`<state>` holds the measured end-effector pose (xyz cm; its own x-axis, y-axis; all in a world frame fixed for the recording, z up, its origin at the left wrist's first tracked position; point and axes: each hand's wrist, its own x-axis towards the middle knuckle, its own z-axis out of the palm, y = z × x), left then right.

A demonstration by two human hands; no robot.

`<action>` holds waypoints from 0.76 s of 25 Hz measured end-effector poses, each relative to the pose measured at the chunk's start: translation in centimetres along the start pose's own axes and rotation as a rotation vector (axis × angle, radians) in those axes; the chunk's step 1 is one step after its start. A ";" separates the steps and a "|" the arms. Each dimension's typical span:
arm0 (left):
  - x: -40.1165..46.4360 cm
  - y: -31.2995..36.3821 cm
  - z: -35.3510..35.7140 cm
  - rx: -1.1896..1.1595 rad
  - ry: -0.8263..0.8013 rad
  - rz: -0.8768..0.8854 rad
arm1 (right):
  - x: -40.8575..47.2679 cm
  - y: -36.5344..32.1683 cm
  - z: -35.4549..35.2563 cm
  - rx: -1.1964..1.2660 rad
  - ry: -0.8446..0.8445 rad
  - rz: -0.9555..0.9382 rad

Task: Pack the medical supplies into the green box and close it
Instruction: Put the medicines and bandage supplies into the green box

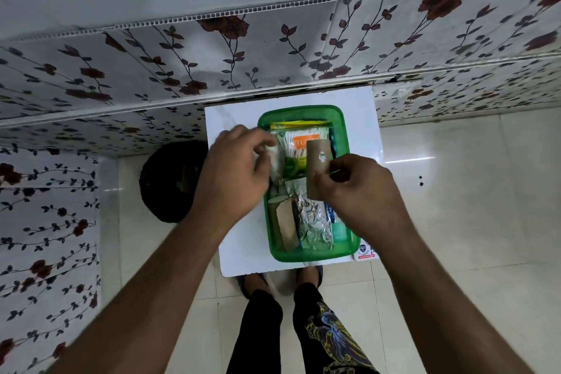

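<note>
— What have you got right now?

— My right hand [358, 188] is pinching a brown roll [317, 168] by its lower edge, upright over the middle of the green box [344, 130] on the white table [236, 258]. It looks light and fairly stiff, so a pinch at the rim should do.

— And the left?

— My left hand [235, 170] has its fingers curled on a soft white packet [274, 161] at the box's left wall. I reckon it's limp and crushable. The cotton-swab pack [300, 143] and foil strip [312, 222] lie inside already.
</note>
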<state>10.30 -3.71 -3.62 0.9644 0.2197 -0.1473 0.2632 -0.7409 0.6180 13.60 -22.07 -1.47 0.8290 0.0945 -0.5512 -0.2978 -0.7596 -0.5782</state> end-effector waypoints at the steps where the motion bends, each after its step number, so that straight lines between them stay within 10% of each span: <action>1: 0.3 -0.8 -0.3 -0.079 0.048 -0.050 | 0.1 -0.4 0.8 -0.007 -0.001 -0.014; 14: 0.7 -3.1 0.3 -0.225 0.079 -0.293 | 1.9 -2.6 5.3 -0.178 0.035 -0.184; 19: 0.9 0.3 -0.5 -0.232 0.086 -0.165 | 1.0 4.5 -2.5 0.011 0.395 0.001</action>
<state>11.23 -3.40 -3.21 0.9008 0.3851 -0.2005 0.3932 -0.5280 0.7527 14.25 -26.98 -3.10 0.9464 -0.1627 -0.2790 -0.3019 -0.7525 -0.5853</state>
